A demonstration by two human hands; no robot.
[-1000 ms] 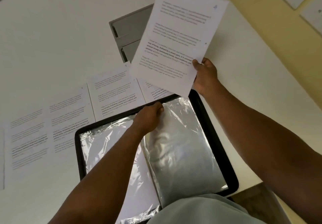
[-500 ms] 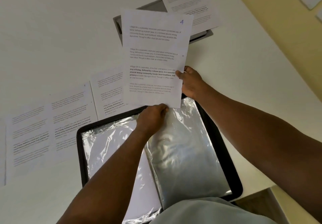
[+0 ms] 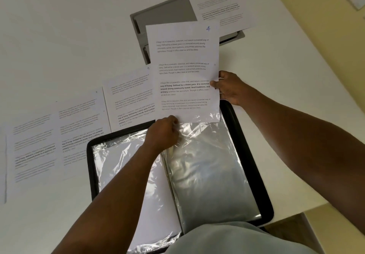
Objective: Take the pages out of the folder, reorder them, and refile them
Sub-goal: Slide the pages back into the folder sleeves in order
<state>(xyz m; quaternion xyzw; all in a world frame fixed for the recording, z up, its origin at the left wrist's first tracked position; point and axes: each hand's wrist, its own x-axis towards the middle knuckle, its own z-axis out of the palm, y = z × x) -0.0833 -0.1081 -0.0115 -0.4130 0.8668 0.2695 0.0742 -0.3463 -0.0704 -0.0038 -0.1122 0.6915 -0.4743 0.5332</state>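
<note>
Page four (image 3: 185,72), marked with a handwritten blue 4 in its top corner, is being held up over the far edge of the open folder (image 3: 254,155), and the right hand (image 3: 231,87) is pinching its right margin, thumb lying on the printed face and the other fingers curling behind the sheet. Down at the bottom edge, the left hand (image 3: 164,133) is gripping the mouth of a clear plastic sleeve (image 3: 207,166), fingers curled on the crinkled film, and the page's lower corner is already sitting behind a bit of that shiny plastic. That sleeve is lying on the right half of the black-rimmed folder, looking grey and glossy, while the left half is showing a sleeve with a white sheet (image 3: 130,176) inside. Moving outward, the folder is resting on the white table (image 3: 59,26) at its near edge, right in front of the person. Just beyond and to the left, three printed pages (image 3: 79,127) are lying side by side on the table, the nearest one tucked partly under the folder's far rim and under the held sheet. Further back, a grey recessed panel (image 3: 164,14) is set into the tabletop, and another printed page (image 3: 219,4) is lying across its right part. A pale yellow wall (image 3: 316,26) is running along the right side.
</note>
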